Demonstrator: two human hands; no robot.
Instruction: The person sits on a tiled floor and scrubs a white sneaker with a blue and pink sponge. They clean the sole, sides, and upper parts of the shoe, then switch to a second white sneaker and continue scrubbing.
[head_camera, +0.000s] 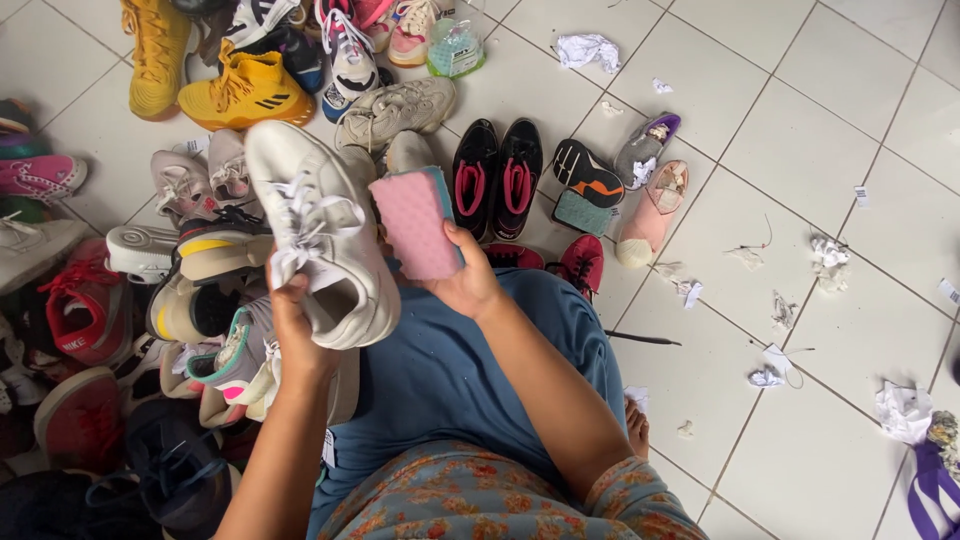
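Head view looked down on my lap, and I took the white sneaker (320, 235) as the landmark for everything else. My left hand (300, 335) was curled shut around the sneaker's heel end, fingers under the sole and thumb up by the collar, holding it above my blue trousers (450, 370) with the toe pointing away from me. My right hand (470, 280) was closed on a pink sponge (418, 222), which stood just right of the sneaker, its flat face close to the shoe's side; I could not tell whether they touched.

I judged the sneaker light for its bulk, with a thick, stiff sole and a softer upper that would give under pressure. The laces (300, 225) hung loose and would snag, so the heel and sole edge seemed the safest places to grip. The sponge looked soft and squashy, likely slippery if wet, best pinched across its narrow sides as it was.

Beyond the sneaker's toe lay yellow shoes (235, 90), and a black pair (497, 178) with pink linings sat to its right. Left of the sneaker a heap of mixed shoes crowded the tile floor (800, 130). Crumpled paper scraps (587, 48) were scattered well to its right.
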